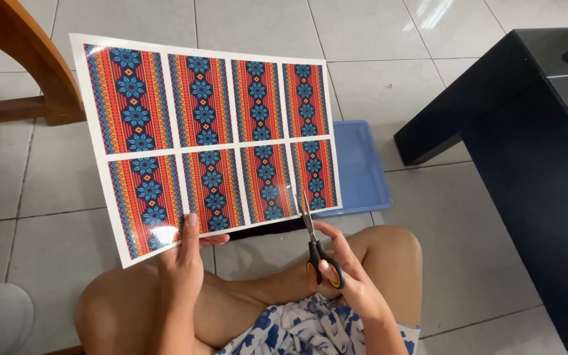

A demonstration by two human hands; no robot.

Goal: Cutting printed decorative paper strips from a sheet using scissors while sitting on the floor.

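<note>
My left hand (184,263) pinches the lower edge of a large glossy sheet (208,135) printed with several red, orange and blue patterned panels in two rows. The sheet is held up flat over my crossed legs. My right hand (346,273) grips black scissors with yellow-lined handles (315,243). Their blades point up and meet the sheet's bottom edge in the white gap between the two rightmost lower panels.
A shallow blue plastic tray (363,167) lies on the tiled floor behind the sheet. A black glossy low table (534,151) stands at the right. A curved wooden furniture leg (31,59) is at the upper left.
</note>
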